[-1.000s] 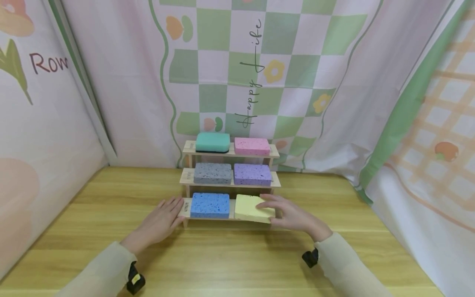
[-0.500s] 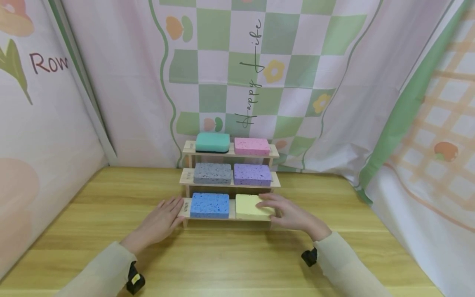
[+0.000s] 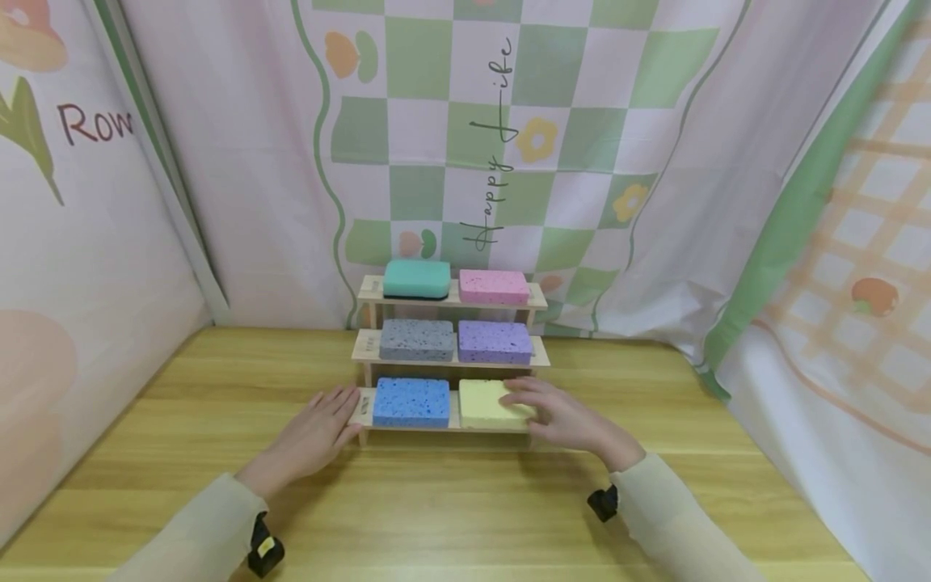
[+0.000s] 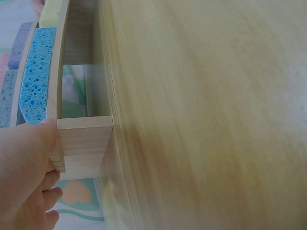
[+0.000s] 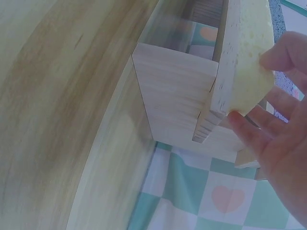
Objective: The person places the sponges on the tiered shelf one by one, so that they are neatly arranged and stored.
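A three-tier wooden display shelf (image 3: 455,425) stands on the table with two sponges on each tier. On the lowest tier, a yellow sponge (image 3: 483,404) lies flat at the right, beside a blue speckled sponge (image 3: 411,402). My right hand (image 3: 563,416) holds the yellow sponge at its right end, and in the right wrist view one fingertip (image 5: 269,60) rests on its top. My left hand (image 3: 311,432) grips the left end of the lowest board. In the left wrist view its thumb is above the board and the other fingers curl below.
Grey (image 3: 416,339) and purple (image 3: 494,342) sponges lie on the middle tier. A teal sponge (image 3: 417,279) with a dark base and a pink sponge (image 3: 494,286) sit on top. A patterned curtain (image 3: 538,89) hangs close behind the shelf. The wooden table (image 3: 436,517) extends toward the person.
The yellow sponge has gone from tilted over the tier's front edge to flat on the board, shifting slightly left. My right hand moved slightly left with it; the left hand stayed put.
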Demonstrator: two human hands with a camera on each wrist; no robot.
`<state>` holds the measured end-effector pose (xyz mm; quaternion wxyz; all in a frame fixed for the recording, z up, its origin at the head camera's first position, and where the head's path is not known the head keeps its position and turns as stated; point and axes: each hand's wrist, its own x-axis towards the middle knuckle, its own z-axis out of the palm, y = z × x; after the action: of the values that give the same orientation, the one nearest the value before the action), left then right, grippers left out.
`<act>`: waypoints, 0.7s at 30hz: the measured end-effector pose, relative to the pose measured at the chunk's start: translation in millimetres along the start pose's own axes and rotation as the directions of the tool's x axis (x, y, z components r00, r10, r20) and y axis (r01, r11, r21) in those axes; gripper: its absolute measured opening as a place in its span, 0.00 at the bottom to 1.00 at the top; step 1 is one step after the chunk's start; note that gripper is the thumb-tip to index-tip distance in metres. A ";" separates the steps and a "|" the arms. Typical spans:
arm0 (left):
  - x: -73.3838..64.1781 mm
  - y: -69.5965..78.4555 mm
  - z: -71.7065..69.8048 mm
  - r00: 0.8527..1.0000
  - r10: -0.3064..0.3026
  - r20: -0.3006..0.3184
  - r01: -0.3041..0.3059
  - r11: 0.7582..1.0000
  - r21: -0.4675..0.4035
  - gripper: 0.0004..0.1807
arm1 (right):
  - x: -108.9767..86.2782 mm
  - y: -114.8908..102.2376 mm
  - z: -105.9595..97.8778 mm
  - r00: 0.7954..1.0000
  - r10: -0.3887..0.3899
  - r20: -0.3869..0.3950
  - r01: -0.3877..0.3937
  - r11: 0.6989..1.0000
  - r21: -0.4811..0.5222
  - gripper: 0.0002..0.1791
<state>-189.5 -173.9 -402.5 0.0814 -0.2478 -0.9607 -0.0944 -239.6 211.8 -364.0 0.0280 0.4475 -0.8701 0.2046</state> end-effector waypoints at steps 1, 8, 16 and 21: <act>0.0 0.0 0.0 1.000 0.001 0.001 -0.001 1.000 0.000 0.30 | 0.0 0.2 0.1 1.000 0.000 0.000 0.000 1.000 0.001 0.24; 0.2 -0.9 0.3 1.000 0.003 -0.001 -0.003 1.000 -0.004 0.30 | 0.3 1.1 0.2 1.000 -0.004 0.001 0.004 1.000 -0.006 0.24; -0.7 -2.3 2.3 1.000 0.002 -0.016 -0.002 1.000 -0.008 0.30 | -0.1 2.6 1.4 1.000 -0.016 0.007 0.016 1.000 -0.004 0.25; -0.8 -3.3 2.4 1.000 0.003 -0.022 -0.003 1.000 -0.013 0.31 | -0.6 2.4 1.4 1.000 -0.019 0.004 0.019 1.000 -0.004 0.25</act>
<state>-190.7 -176.6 -405.5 0.0906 -0.2489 -0.9587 -0.1034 -241.0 213.0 -366.2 0.0291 0.4563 -0.8662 0.2014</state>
